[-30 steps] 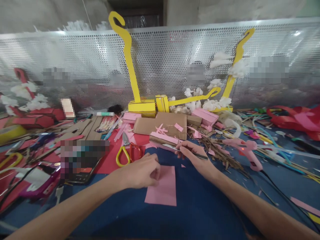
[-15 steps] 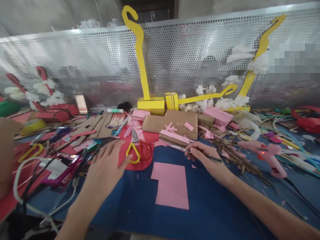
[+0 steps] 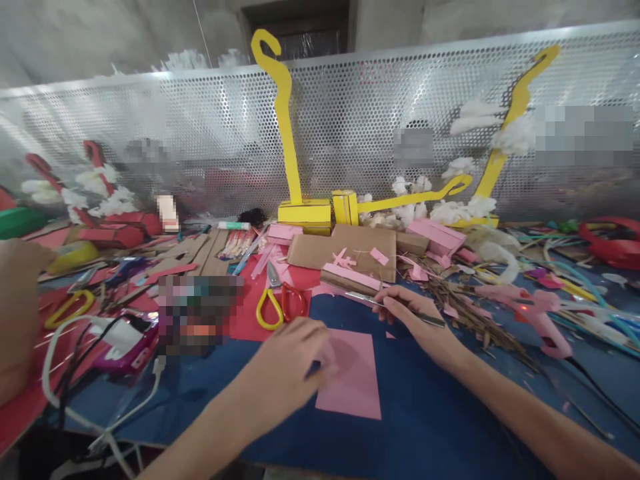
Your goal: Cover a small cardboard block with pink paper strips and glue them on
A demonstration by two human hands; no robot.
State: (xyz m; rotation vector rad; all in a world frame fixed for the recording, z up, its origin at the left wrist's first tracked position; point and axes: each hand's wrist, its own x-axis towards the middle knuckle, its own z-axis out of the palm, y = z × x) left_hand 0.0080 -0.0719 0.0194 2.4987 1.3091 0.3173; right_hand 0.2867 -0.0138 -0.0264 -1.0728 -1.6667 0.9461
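Just right of the curled fingers on left hand point(image 3: 293, 360), grip unclear, find flat pink paper point(image 3: 353, 380), with silver-bladed knife point(image 3: 362, 299) in right hand point(image 3: 416, 328).

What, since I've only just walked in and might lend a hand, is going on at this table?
The person's right hand holds a craft knife. Their left hand is at the left side of a pink sheet on the blue tabletop; whether it touches the sheet is unclear. The knife's blade is beyond the sheet, apart from it. Scissors lie past the left hand, and a pink glue gun lies off to the right.
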